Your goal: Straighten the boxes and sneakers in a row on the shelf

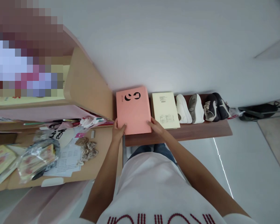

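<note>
A pink shoebox-like box with black lettering lies over the left end of a brown wooden shelf. My left hand grips its left front corner, thumb on the top face. At the box's right front corner, my right hand holds on with the thumb on top and the fingers down the side. The fingers under the box are hidden. Just right of it sits a cream box with printed labels, apart from my hands.
White shoes, one partly grey, and a pair of black shoes line the shelf. A black bag lies beyond. On the left, a desk holds papers, a plastic bag and scrunchies. A white wall rises behind.
</note>
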A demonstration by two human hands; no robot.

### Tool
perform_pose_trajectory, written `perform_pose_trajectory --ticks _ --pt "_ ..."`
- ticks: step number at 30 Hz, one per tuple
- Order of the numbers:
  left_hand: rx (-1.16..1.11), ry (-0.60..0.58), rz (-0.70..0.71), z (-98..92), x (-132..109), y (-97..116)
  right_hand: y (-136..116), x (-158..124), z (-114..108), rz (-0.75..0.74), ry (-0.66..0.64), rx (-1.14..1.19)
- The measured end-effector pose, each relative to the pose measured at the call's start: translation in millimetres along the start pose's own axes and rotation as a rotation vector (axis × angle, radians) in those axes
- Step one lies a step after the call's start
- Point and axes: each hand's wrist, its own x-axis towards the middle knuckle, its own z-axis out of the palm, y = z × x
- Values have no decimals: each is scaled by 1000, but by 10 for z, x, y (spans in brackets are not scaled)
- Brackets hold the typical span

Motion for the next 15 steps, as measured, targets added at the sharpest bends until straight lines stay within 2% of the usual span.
perform_pose_trajectory --ticks 5,10,15 --pt "58 -11 25 15 -7 44 221 156 77 135 42 56" --pt "46 3 20 84 -10 -37 446 339 88 119 112 41" --pt "43 -1 -3 152 27 -140 568 415 76 151 141 -51"
